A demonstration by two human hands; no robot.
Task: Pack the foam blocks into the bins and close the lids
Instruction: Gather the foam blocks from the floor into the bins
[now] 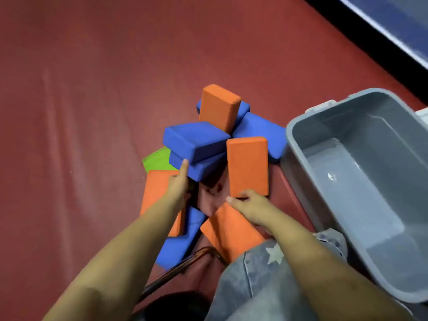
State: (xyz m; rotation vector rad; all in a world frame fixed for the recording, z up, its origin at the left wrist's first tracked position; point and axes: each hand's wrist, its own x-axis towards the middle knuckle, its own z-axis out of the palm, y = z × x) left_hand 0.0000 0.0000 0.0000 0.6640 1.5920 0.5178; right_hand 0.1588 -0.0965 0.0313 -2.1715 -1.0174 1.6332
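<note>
Your right hand (249, 205) gripped the near end of an upright orange foam block (247, 166), thumb and fingers curled round its lower edge, just beside the open grey bin (298, 144) on your right. Your left hand (179, 181) reached to the lower of two stacked blue foam blocks (201, 167), thumb pressed on its edge, though its fingers were hidden. More orange, blue and green blocks lay heaped on the red floor (81, 112).

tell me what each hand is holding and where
Right hand grips the upright orange block by its near bottom end. Left hand grips the lower blue block at its near corner.
</note>
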